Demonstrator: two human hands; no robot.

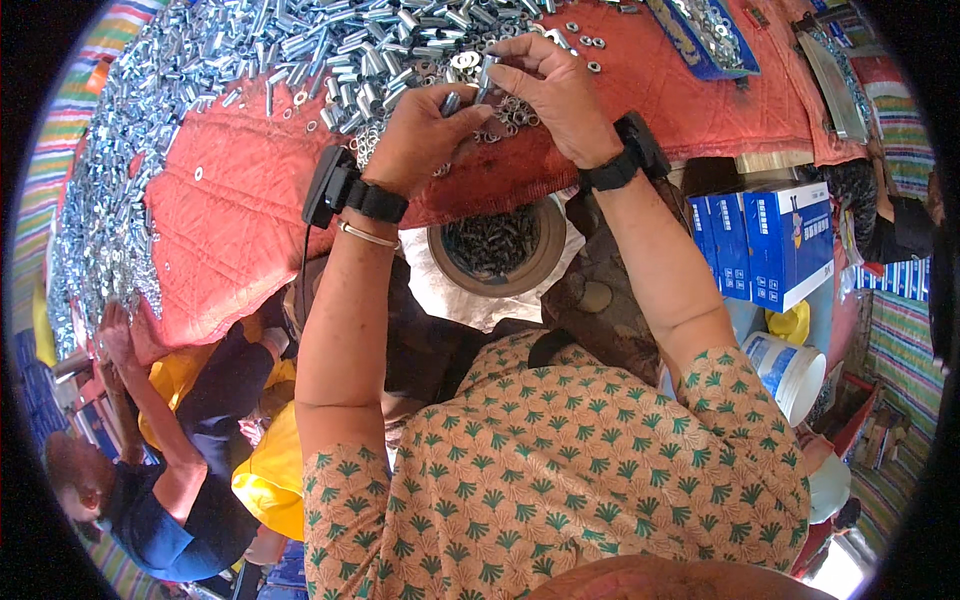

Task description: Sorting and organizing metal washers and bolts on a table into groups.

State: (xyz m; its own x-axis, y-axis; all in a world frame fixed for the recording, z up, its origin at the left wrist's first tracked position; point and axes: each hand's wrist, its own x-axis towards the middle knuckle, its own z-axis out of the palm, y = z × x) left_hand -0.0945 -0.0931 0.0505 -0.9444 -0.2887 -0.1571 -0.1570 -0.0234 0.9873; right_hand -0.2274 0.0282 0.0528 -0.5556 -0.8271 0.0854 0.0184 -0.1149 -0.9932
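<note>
At 12 o'clock, the right hand [560, 95] partly hides a metal cylinder [486, 80]. The top edge crops the pile of metal tubes [330, 65] at 11 and the blue tray [728, 73] at 1.

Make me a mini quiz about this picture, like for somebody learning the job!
1. What does the right hand pinch?
2. True or false: both wrists are bare.
3. What fills the round tub below the red cloth?
A) yellow cloth
B) dark pieces
C) white rings

Key:
1. A small silvery metal piece.
2. False: each wears a black strap.
3. B.
</note>
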